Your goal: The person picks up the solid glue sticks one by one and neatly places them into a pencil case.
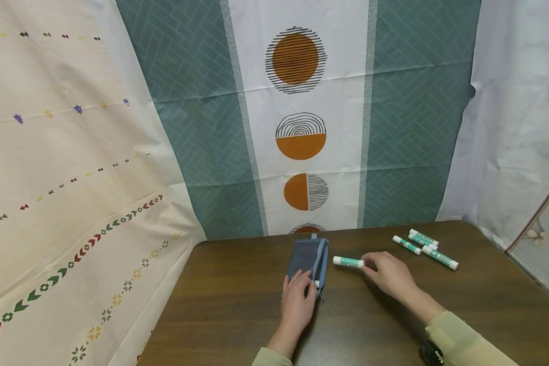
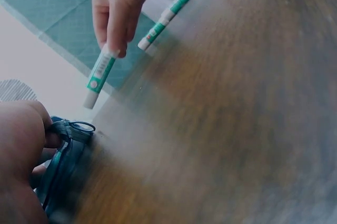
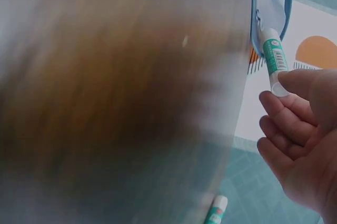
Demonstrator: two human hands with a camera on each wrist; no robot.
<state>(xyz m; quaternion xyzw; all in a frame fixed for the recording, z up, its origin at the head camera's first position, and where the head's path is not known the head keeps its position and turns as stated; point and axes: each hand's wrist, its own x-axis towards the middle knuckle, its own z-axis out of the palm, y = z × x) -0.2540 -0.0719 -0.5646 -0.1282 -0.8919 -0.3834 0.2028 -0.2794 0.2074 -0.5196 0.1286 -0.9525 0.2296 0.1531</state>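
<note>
A blue zippered pouch lies on the table with its opening along the right side. My left hand is at its near end, fingers gripping the edge by the opening, as the left wrist view of that hand also suggests. A small white piece shows inside the opening. To the right of the pouch, my right hand pinches a green-and-white glue stick by one end between thumb and fingers. Its other end points at the pouch; in the right wrist view the glue stick overlaps the pouch's opening.
Several more glue sticks lie in a loose group at the right back of the brown table. A patterned curtain hangs behind the table's far edge, and cream cloth hangs at the left.
</note>
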